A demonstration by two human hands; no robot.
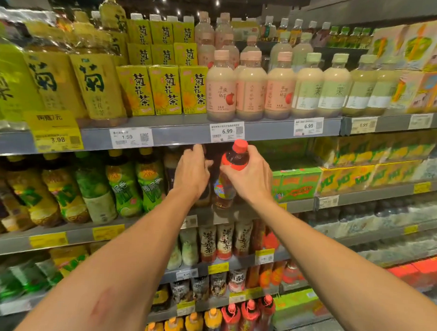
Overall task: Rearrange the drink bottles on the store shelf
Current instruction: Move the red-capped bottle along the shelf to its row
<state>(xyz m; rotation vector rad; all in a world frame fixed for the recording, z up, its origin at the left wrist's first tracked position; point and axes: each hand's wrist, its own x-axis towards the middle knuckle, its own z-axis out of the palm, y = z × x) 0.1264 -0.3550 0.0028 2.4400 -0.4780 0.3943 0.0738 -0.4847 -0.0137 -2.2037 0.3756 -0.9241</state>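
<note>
Right hand (249, 176) has its grip closed around the shoulder of a red-capped tea bottle (233, 163), fingers wrapped just under the cap, thumb on the near side. Bottle is upright, at the front edge of the second shelf (360, 192), directly below the 6.99 price tag (226, 132); can't tell if its base is seated on the shelf or just off it.

Left hand (191, 170) reaches into the same bay just beside it, fingers loosely curled over a dark bottle (170, 168) further back. Can't tell whether that grip is actually closed on anything, contact is hidden.

Handling call: looks full, dark liquid up to the neck, so moderately heavy for one hand. PET body, stiff while sealed, dents under a hard squeeze. Smooth film label lower down is probably slick. Shoulder taper gives a natural stop, so the current hold is good for lifting; mid-body hold would be better for sliding it deep into the row. Not fragile, but neighbours are packed close, a knock could topple them.
</note>
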